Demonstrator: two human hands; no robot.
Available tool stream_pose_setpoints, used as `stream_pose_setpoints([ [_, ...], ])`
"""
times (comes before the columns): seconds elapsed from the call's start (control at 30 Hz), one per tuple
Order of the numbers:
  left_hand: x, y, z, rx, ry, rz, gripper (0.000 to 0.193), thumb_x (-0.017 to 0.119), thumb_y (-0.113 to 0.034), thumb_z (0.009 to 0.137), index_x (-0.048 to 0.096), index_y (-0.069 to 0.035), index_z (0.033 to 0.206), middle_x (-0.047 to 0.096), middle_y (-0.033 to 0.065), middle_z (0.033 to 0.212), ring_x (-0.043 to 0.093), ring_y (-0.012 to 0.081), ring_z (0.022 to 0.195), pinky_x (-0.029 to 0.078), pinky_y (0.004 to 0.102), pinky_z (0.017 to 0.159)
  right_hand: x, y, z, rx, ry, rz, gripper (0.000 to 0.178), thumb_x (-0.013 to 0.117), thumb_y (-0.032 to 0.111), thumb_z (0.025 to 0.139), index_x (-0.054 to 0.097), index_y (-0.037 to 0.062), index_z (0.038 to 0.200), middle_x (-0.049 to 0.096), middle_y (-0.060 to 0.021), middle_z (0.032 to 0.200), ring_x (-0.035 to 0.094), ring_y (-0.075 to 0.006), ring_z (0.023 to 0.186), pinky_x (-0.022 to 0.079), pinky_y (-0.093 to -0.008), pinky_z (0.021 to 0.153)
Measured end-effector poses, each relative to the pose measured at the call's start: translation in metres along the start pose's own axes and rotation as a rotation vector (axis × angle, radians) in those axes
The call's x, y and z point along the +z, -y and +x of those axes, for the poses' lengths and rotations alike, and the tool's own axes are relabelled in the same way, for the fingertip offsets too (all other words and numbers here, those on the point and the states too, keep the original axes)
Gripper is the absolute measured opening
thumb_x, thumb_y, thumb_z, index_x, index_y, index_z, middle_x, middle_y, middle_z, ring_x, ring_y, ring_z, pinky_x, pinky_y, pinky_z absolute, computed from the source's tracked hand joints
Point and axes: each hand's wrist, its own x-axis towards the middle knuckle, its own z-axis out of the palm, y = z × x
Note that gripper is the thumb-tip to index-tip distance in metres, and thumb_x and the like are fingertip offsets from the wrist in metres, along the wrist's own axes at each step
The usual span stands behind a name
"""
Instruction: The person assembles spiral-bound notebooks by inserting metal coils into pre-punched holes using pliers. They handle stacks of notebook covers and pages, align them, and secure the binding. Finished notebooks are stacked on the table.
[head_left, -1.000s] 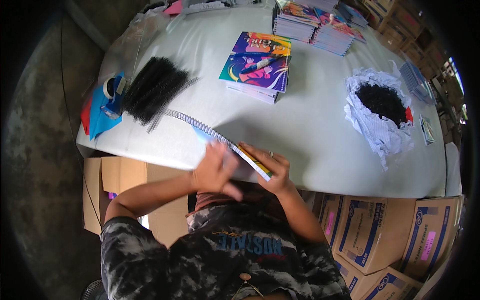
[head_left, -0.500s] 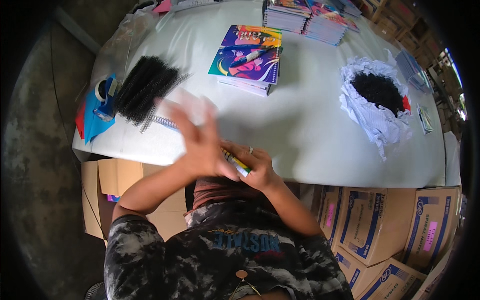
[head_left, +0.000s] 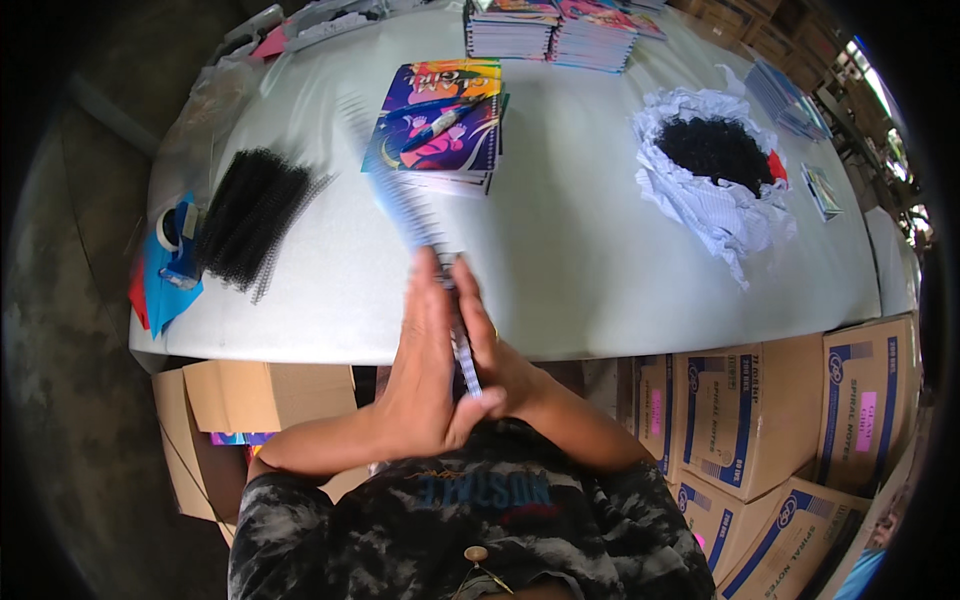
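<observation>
My left hand and my right hand are pressed nearly palm to palm at the table's near edge, fingers pointing away from me. Between them stands what looks like a spiral-bound notebook, seen edge-on and smeared by motion. Coil loops show along its edge, and it slants up and to the left past my fingertips. A ring is on my right hand. Farther off lies a short stack of colourful notebooks, with a blue pen-like tool across the top cover.
Left on the white table lie black binding coils beside a blue tape dispenser. Crumpled paper holds tangled black coil pieces at right. Notebook stacks stand behind; cardboard boxes sit below.
My left hand has come down against the right, and the slanting notebook now stands up between both palms. The loose coil near my left hand is gone from its spot. The view has shifted.
</observation>
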Motion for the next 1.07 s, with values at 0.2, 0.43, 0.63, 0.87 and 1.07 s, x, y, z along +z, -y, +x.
stream_pose_setpoints([
  [0.2, -0.019, 0.008, 0.045, -0.660, -0.201, -0.551, 0.022, 0.058, -0.011, 0.088, 0.061, 0.005, 0.103, 0.065, 0.0116, 0.095, 0.060, 0.0127, 0.083, 0.048, 0.0252, 0.076, -0.072, 0.046, 0.066, 0.319, 0.222, -0.676, 0.036, 0.043, 0.029, 0.093, 0.060, 0.0017, 0.109, 0.062, -0.0122, 0.091, 0.058, -0.0306, 0.083, 0.039, -0.0432, 0.082],
  [0.43, 0.011, 0.068, 0.069, -0.709, 0.158, -0.885, 0.017, 0.059, -0.006, 0.087, 0.062, 0.002, 0.102, 0.064, 0.0044, 0.087, 0.058, 0.0071, 0.078, 0.048, 0.0216, 0.070, -0.096, 0.009, 0.048, 0.816, -0.107, -0.136, 0.014, 0.070, -0.002, 0.072, 0.061, -0.0051, 0.083, 0.065, -0.0106, 0.074, 0.060, -0.0096, 0.066, 0.048, -0.0256, 0.063],
  [0.63, 0.020, 0.088, 0.084, -0.381, 0.199, -0.764, 0.007, 0.059, 0.001, 0.081, 0.058, -0.001, 0.088, 0.056, -0.0009, 0.076, 0.049, 0.0042, 0.066, 0.043, 0.0199, 0.062, -0.096, 0.003, 0.054, 0.777, -0.014, -0.376, 0.020, 0.073, -0.001, 0.065, 0.058, -0.0028, 0.079, 0.064, -0.0124, 0.079, 0.063, -0.0186, 0.071, 0.049, -0.0293, 0.066],
  [0.87, 0.004, 0.096, 0.116, -0.165, 0.061, 0.039, 0.027, 0.068, -0.009, 0.078, 0.058, -0.003, 0.102, 0.061, 0.0084, 0.095, 0.059, 0.0181, 0.082, 0.049, 0.0299, 0.072, -0.102, -0.020, 0.050, 0.511, 0.158, -1.081, 0.043, 0.071, 0.014, 0.072, 0.056, 0.0024, 0.111, 0.053, -0.0198, 0.116, 0.047, -0.0346, 0.113, 0.038, -0.0449, 0.091],
  [1.07, 0.006, 0.149, 0.085, -0.093, 0.210, 0.882, 0.045, 0.067, -0.024, 0.080, 0.055, -0.015, 0.122, 0.053, 0.0069, 0.120, 0.042, 0.0236, 0.121, 0.034, 0.0359, 0.098, -0.079, -0.044, -0.038, 0.744, 0.713, -1.106, 0.098, 0.054, 0.062, 0.077, 0.016, -0.0004, 0.142, 0.013, -0.0208, 0.148, 0.009, -0.0410, 0.136, 0.008, -0.0665, 0.101],
])
